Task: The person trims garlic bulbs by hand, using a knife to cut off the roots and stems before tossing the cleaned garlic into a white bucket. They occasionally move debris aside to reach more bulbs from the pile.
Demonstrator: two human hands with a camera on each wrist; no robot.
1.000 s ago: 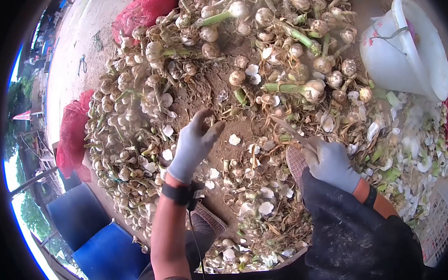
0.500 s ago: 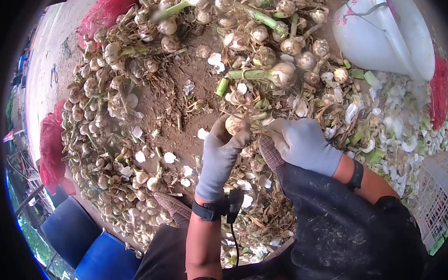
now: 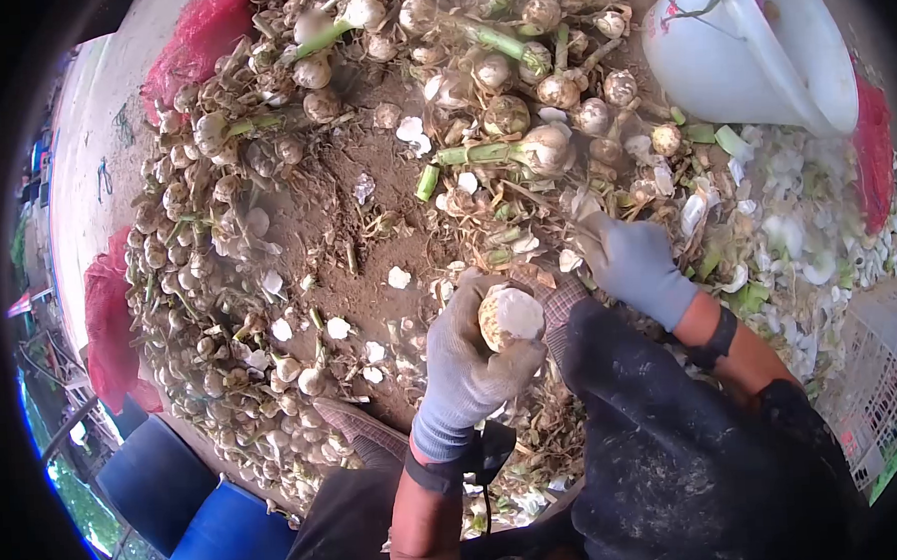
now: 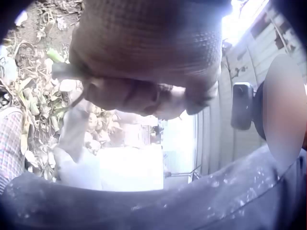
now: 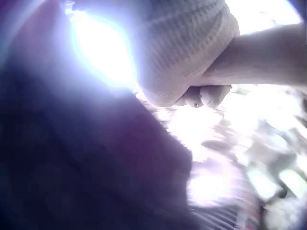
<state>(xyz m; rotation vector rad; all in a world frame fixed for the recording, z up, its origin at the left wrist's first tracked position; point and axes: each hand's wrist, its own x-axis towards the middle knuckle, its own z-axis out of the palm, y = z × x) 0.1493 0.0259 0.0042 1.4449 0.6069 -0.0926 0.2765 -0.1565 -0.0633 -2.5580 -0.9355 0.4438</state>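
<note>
Garlic bulb (image 3: pixel 502 320), one only, sits in the gloved left hand (image 3: pixel 472 364) of a seated person, held above the ground between two checked shoes (image 3: pixel 565 310), its pale face turned to the right. The left hand's fingers and thumb are curled around it, gripping it firmly. The gloved right hand (image 3: pixel 640 264), well apart to the right, has its fingers curled around one knife (image 5: pixel 264 57), whose outline is blurred in the right wrist view. Each wrist wears one black band (image 3: pixel 713 340).

Beyond the hands, garlic heads (image 3: pixel 275 428) lie heaped to the left and far side, too many to count, several with thick green stalks (image 3: pixel 475 155). Peelings (image 3: pixel 792 235) spread across the right. One white bucket (image 3: pixel 719 63) lies tipped over at far right. Three red mesh sacks edge the heap: one far left (image 3: pixel 196 53), one left (image 3: pixel 113 330), one right (image 3: pixel 872 156). Two blue tubs (image 3: pixel 230 540) stand near left; one white plastic crate (image 3: pixel 878 376) sits near right.
</note>
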